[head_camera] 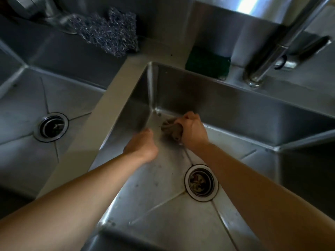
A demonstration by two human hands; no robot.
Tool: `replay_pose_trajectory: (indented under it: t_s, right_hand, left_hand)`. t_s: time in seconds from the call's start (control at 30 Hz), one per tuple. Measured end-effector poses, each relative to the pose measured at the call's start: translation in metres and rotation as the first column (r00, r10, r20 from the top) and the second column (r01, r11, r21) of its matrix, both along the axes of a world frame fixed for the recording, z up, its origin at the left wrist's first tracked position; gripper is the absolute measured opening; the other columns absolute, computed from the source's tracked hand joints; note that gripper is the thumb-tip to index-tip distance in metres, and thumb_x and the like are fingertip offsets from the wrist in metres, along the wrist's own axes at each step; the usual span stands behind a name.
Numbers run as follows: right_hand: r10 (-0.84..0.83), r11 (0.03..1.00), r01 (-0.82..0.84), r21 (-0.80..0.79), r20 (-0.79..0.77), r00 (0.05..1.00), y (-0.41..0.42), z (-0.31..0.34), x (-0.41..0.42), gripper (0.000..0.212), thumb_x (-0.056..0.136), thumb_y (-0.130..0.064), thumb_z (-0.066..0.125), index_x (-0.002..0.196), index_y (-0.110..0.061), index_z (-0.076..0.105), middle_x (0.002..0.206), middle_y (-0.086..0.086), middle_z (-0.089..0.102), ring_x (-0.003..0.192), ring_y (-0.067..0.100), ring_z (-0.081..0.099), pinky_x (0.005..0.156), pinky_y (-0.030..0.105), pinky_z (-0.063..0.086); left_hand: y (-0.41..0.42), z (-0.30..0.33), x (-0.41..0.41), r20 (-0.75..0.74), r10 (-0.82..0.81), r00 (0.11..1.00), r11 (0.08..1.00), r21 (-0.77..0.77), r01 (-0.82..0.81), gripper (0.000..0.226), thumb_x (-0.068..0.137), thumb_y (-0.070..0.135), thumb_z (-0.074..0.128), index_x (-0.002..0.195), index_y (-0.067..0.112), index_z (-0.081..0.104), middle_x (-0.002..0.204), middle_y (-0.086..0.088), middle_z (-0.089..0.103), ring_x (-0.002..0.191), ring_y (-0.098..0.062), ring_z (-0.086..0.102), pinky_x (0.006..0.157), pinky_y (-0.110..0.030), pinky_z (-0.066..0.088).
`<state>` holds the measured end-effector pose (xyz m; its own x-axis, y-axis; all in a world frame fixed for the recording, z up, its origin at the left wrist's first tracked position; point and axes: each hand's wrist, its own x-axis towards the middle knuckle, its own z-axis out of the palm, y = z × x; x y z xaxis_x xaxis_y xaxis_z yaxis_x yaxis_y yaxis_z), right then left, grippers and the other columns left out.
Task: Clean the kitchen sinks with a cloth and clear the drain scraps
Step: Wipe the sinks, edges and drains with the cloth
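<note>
At centre frame the right hand [193,130] clamps its fingers on the cloth [170,128] in the sink's [235,105] far corner, the left hand [141,144] loosely curled, empty; wiping could push grit into the scrap-filled drain [201,182].

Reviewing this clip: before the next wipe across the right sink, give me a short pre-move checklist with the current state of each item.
1. Cloth in hand: ok. The right hand grips the bunched cloth against the right sink floor near its far left corner.
2. Left hand out of the wiping path: not ok. It sits low in the basin just left of the cloth.
3. Left hand holding anything: cannot tell; fingers are curled and blurred.
4. Right drain free of scraps: not ok. Debris shows in the strainer.
5. Left drain free of scraps: cannot tell; too dark.
</note>
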<state>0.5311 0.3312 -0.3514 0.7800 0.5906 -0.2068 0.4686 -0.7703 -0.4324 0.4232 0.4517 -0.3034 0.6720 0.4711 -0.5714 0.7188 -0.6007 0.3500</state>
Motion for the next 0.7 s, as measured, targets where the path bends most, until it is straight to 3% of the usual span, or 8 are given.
replay_pose_trajectory:
  t_s: [0.1, 0.23, 0.4, 0.6, 0.7]
  right_hand:
    - [0.035, 0.999, -0.037, 0.017, 0.112, 0.993, 0.041, -0.011, 0.016, 0.030, 0.090, -0.022, 0.059, 0.119, -0.013, 0.062, 0.132, 0.010, 0.042, 0.118, 0.030, 0.041, 0.100, 0.042, 0.043]
    - [0.129, 0.980, -0.105, -0.167, 0.141, 0.982, 0.079, -0.029, 0.027, 0.033, 0.093, -0.017, 0.054, 0.126, -0.014, 0.057, 0.140, 0.011, 0.033, 0.129, 0.034, 0.030, 0.100, 0.054, 0.038]
    - [0.270, 0.933, -0.234, -0.272, 0.100, 0.958, 0.087, -0.053, 0.032, 0.047, 0.092, -0.020, 0.053, 0.137, -0.025, 0.044, 0.141, 0.006, 0.034, 0.129, 0.030, 0.030, 0.102, 0.049, 0.035]
    - [0.371, 0.897, -0.376, -0.234, -0.069, 0.926, 0.063, -0.056, 0.033, 0.054, 0.086, -0.025, 0.061, 0.138, -0.030, 0.046, 0.143, 0.008, 0.037, 0.128, 0.034, 0.034, 0.107, 0.046, 0.032]
    - [0.332, 0.932, -0.349, -0.095, -0.155, 0.930, 0.029, -0.057, 0.010, 0.036, 0.090, -0.034, 0.056, 0.126, -0.029, 0.057, 0.134, 0.005, 0.046, 0.123, 0.028, 0.041, 0.107, 0.037, 0.032]
  left_hand:
    - [0.012, -0.009, 0.003, 0.009, 0.038, 0.999, 0.999, 0.005, -0.038, 0.048, 0.084, 0.012, 0.052, 0.132, 0.016, 0.043, 0.129, -0.010, 0.054, 0.120, -0.030, 0.051, 0.098, -0.042, 0.046]
    - [0.022, -0.022, 0.008, -0.003, 0.050, 0.999, 0.999, 0.010, -0.050, 0.050, 0.089, 0.011, 0.048, 0.137, 0.010, 0.036, 0.137, -0.012, 0.047, 0.126, -0.030, 0.046, 0.099, -0.038, 0.043]
    - [0.023, -0.030, 0.007, -0.017, 0.068, 0.998, 0.998, -0.008, -0.068, 0.056, 0.090, 0.011, 0.049, 0.143, 0.011, 0.030, 0.141, -0.012, 0.044, 0.129, -0.029, 0.043, 0.102, -0.041, 0.042]
    - [0.027, -0.030, -0.001, -0.022, 0.088, 0.996, 0.996, 0.021, -0.087, 0.048, 0.088, 0.009, 0.051, 0.135, 0.011, 0.041, 0.132, -0.012, 0.053, 0.124, -0.031, 0.048, 0.102, -0.041, 0.042]
    - [0.020, -0.027, -0.008, -0.057, 0.058, 0.997, 0.998, 0.039, -0.056, 0.043, 0.085, 0.007, 0.050, 0.127, 0.011, 0.047, 0.128, -0.011, 0.055, 0.122, -0.030, 0.049, 0.097, -0.037, 0.045]
